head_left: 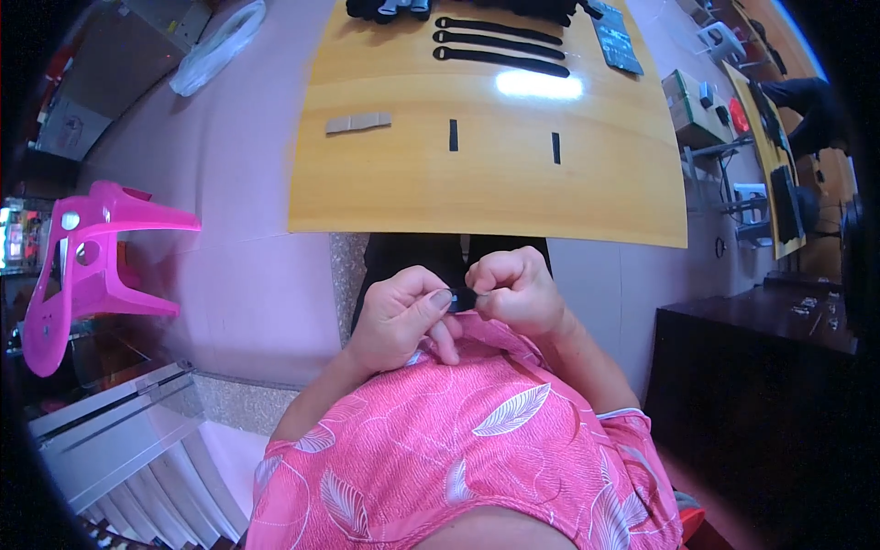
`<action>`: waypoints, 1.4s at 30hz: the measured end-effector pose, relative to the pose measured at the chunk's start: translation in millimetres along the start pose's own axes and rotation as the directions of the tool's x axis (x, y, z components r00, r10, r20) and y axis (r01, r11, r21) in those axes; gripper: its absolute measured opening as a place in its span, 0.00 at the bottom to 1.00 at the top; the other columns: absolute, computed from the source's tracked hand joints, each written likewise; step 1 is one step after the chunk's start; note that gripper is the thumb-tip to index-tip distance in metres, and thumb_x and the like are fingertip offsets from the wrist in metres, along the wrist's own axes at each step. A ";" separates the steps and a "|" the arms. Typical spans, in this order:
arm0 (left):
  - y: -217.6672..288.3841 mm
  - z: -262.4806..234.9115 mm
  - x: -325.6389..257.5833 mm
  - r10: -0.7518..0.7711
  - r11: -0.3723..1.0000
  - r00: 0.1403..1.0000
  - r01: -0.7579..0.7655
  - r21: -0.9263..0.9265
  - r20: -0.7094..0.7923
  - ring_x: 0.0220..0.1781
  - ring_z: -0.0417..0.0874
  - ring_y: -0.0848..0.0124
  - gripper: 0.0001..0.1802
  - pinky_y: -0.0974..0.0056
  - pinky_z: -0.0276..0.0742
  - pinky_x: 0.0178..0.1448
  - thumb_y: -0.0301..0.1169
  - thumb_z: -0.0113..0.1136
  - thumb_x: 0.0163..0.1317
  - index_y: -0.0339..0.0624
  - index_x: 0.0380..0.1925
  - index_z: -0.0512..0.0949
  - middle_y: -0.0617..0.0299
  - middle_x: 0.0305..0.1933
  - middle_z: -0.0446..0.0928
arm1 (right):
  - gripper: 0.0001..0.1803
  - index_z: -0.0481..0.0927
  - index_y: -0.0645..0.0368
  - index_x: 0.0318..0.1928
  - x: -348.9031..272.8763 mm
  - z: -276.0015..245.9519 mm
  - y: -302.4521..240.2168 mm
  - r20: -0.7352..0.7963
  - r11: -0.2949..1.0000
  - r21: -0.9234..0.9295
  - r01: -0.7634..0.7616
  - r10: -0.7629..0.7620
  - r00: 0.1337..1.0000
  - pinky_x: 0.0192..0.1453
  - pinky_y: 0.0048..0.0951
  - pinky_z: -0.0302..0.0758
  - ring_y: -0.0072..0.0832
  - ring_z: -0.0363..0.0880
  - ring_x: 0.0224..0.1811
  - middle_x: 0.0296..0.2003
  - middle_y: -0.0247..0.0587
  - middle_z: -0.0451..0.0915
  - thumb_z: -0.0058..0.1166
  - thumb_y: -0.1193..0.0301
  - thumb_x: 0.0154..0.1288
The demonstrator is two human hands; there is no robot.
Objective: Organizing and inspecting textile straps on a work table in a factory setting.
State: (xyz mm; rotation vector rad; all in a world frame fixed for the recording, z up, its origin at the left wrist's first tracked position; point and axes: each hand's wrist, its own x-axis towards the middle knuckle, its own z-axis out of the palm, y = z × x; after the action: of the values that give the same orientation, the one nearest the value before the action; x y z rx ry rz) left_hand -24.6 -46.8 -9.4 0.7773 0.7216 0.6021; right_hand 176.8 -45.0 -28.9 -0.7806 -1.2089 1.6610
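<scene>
Both hands are in front of my body, just off the table's near edge. Between the thumb and fingers of my left hand point(399, 316) one end of a small black strap point(464, 299) is pinched. My right hand point(521, 291) is closed on its other end, so most of the strap is hidden. On the table three black straps point(500, 38) with loops at their left ends lie side by side. Nearer to me are two short black strips point(453, 135) set apart and a flat grey-beige strip point(358, 123).
The wooden table point(486, 202) stands ahead of me. A pile of black things point(513, 9) and a dark packet point(617, 41) lie at its far side. To the left a pink plastic stool point(105, 238) lies on its side. A dark cabinet point(742, 321) stands at right.
</scene>
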 end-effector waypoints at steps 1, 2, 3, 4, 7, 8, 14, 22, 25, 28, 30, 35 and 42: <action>4.9 0.4 -2.5 -0.028 0.997 0.998 0.031 0.075 -0.048 0.24 0.84 0.68 0.07 0.70 0.78 0.29 0.26 0.46 0.70 0.31 0.38 0.70 0.53 0.27 0.78 | 0.04 0.71 0.67 0.18 1.2 7.9 -8.8 -0.036 0.983 -0.184 -0.024 0.017 0.999 0.21 0.24 0.62 0.20 0.66 0.17 0.15 0.36 0.70 0.50 0.79 0.45; 11.5 2.6 -7.5 -0.016 0.997 0.998 0.021 0.079 -0.056 0.24 0.84 0.68 0.07 0.70 0.78 0.29 0.26 0.46 0.70 0.31 0.38 0.70 0.53 0.27 0.78 | 0.04 0.72 0.66 0.19 3.1 16.3 -19.9 -0.068 0.932 -0.359 -0.049 0.026 0.997 0.22 0.24 0.64 0.21 0.69 0.18 0.15 0.36 0.71 0.51 0.79 0.46; 19.3 6.4 -13.2 0.011 0.979 0.997 0.005 0.205 -0.079 0.24 0.83 0.69 0.07 0.70 0.77 0.28 0.26 0.46 0.69 0.32 0.38 0.69 0.54 0.26 0.77 | 0.05 0.74 0.65 0.20 5.2 22.7 -33.5 -0.021 0.877 -0.476 -0.061 0.058 0.998 0.24 0.23 0.67 0.21 0.71 0.19 0.16 0.38 0.73 0.54 0.76 0.47; 28.8 10.9 -18.6 0.038 0.943 0.995 -0.006 0.331 -0.089 0.23 0.83 0.70 0.06 0.71 0.77 0.28 0.26 0.46 0.69 0.32 0.38 0.69 0.54 0.26 0.77 | 0.12 0.75 0.64 0.20 7.1 27.4 -43.3 0.065 0.821 -0.570 0.040 -0.004 0.998 0.23 0.26 0.68 0.27 0.73 0.19 0.16 0.41 0.72 0.62 0.70 0.50; 59.3 26.0 -41.3 0.030 0.928 0.992 0.019 0.373 -0.125 0.25 0.83 0.71 0.05 0.71 0.76 0.28 0.24 0.46 0.69 0.31 0.38 0.69 0.57 0.26 0.77 | 0.20 0.75 0.62 0.20 21.2 34.2 -67.1 0.310 0.608 -0.746 0.272 -0.045 0.950 0.26 0.36 0.72 0.41 0.76 0.21 0.17 0.46 0.73 0.65 0.58 0.52; 67.9 29.7 -50.1 -0.018 0.938 0.990 0.066 0.340 -0.140 0.25 0.83 0.72 0.05 0.71 0.76 0.28 0.23 0.46 0.68 0.31 0.38 0.69 0.58 0.26 0.77 | 0.22 0.76 0.62 0.21 24.7 40.1 -83.7 0.351 0.606 -0.754 0.253 0.045 0.935 0.29 0.42 0.74 0.46 0.78 0.24 0.19 0.49 0.75 0.63 0.55 0.52; 72.5 36.8 -75.6 0.616 0.492 0.787 -0.414 0.766 0.030 0.25 0.81 0.70 0.08 0.69 0.76 0.30 0.24 0.43 0.68 0.28 0.39 0.71 0.57 0.26 0.78 | 0.07 0.78 0.65 0.22 40.3 64.1 -129.6 0.556 0.541 -0.648 0.535 -0.143 0.819 0.31 0.42 0.75 0.48 0.79 0.24 0.19 0.51 0.76 0.57 0.72 0.47; 71.2 31.1 -15.9 0.548 0.765 0.836 -0.491 0.417 -0.022 0.25 0.79 0.74 0.11 0.68 0.76 0.30 0.26 0.42 0.69 0.29 0.39 0.72 0.56 0.29 0.78 | 0.14 0.71 0.64 0.17 62.8 32.0 -141.8 0.324 0.806 -0.553 0.210 -0.024 0.946 0.27 0.36 0.68 0.40 0.73 0.21 0.15 0.46 0.69 0.59 0.74 0.54; 67.0 36.5 0.7 0.574 0.763 0.819 -0.544 0.349 0.022 0.22 0.79 0.73 0.12 0.67 0.78 0.29 0.28 0.40 0.70 0.29 0.39 0.71 0.53 0.29 0.77 | 0.12 0.75 0.65 0.19 58.9 16.6 -154.2 0.217 0.714 -0.678 0.178 -0.038 0.975 0.25 0.28 0.65 0.28 0.71 0.20 0.15 0.41 0.70 0.58 0.73 0.55; 65.3 24.0 -1.2 0.520 0.842 0.854 -0.510 0.175 -0.019 0.20 0.79 0.69 0.13 0.65 0.79 0.28 0.29 0.40 0.70 0.27 0.39 0.70 0.49 0.29 0.77 | 0.08 0.81 0.63 0.22 50.5 -26.5 -168.4 -0.180 0.768 -0.637 0.063 -0.228 0.957 0.24 0.19 0.64 0.16 0.71 0.20 0.16 0.30 0.73 0.55 0.73 0.55; 55.0 5.7 -4.3 0.469 0.883 0.871 -0.456 0.113 -0.150 0.13 0.78 0.60 0.18 0.61 0.81 0.22 0.35 0.46 0.68 0.23 0.37 0.70 0.40 0.26 0.77 | 0.07 0.80 0.62 0.33 24.7 -92.9 -182.2 -0.341 0.539 -0.842 0.020 -0.562 0.754 0.24 0.18 0.63 0.15 0.69 0.22 0.21 0.31 0.72 0.55 0.71 0.59; 27.8 -66.2 7.4 0.323 0.943 0.929 -0.332 -0.024 -0.178 0.15 0.79 0.61 0.13 0.59 0.82 0.25 0.28 0.39 0.67 0.27 0.34 0.70 0.42 0.26 0.77 | 0.06 0.79 0.59 0.36 -143.4 -325.9 -274.9 -0.842 0.906 -0.290 0.309 -0.395 0.368 0.20 0.15 0.62 0.14 0.67 0.19 0.21 0.28 0.72 0.56 0.70 0.63; 31.9 -66.1 53.5 -0.037 0.980 0.986 0.068 0.185 -0.166 0.16 0.78 0.67 0.14 0.64 0.77 0.26 0.34 0.41 0.71 0.35 0.33 0.70 0.52 0.24 0.76 | 0.11 0.78 0.62 0.40 -115.3 -229.2 -271.5 -0.670 0.754 -0.655 0.051 -0.610 0.423 0.27 0.14 0.66 0.13 0.68 0.24 0.23 0.28 0.73 0.56 0.66 0.65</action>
State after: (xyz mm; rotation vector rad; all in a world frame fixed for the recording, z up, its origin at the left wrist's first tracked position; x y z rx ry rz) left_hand -49.2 36.4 -36.2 0.8899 0.9564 0.5576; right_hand 503.1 -37.1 152.8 -1.3859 -0.9526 0.3302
